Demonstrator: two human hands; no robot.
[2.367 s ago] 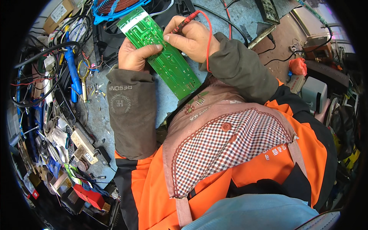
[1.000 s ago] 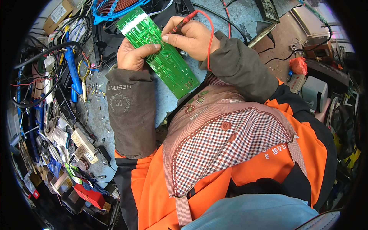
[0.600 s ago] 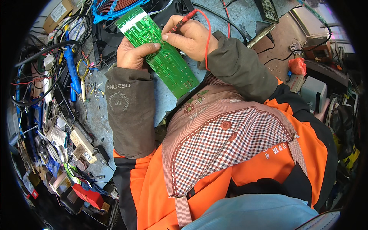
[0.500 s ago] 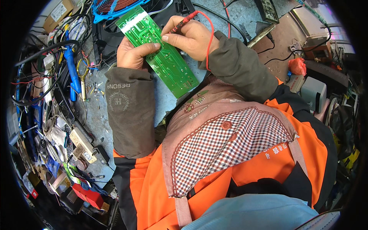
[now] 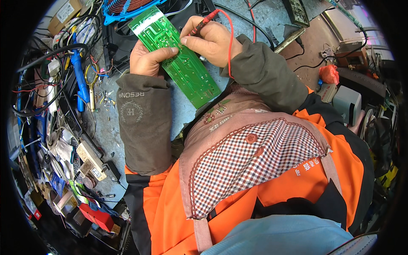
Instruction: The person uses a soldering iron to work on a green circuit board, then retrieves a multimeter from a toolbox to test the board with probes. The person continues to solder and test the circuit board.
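A long green circuit board [image 5: 191,78] is tilted in front of me, its solder side facing up. My left hand [image 5: 146,58] is closed on its left edge, the thumb lying flat on top and the fingers hidden beneath. In my right hand [image 5: 214,42] is a red and black test probe [image 5: 203,24], pinched between thumb and fingers over the board's right edge. Its tip is hidden by my fingers, so I cannot tell whether it touches the board. A red lead [image 5: 232,40] loops from the probe down past my right wrist.
Behind the board lies a blue-framed copper coil [image 5: 127,6]. Tangled cables, a blue-handled tool [image 5: 78,68] and a cream power strip [image 5: 90,159] crowd the left. A dark metal-edged part [image 5: 296,12] stands at the far right of the blue-grey bench [image 5: 111,131].
Almost nothing differs. My right hand and the probe have shifted very slightly, and the lead's loop sits a little further left. The board stays in my left hand.
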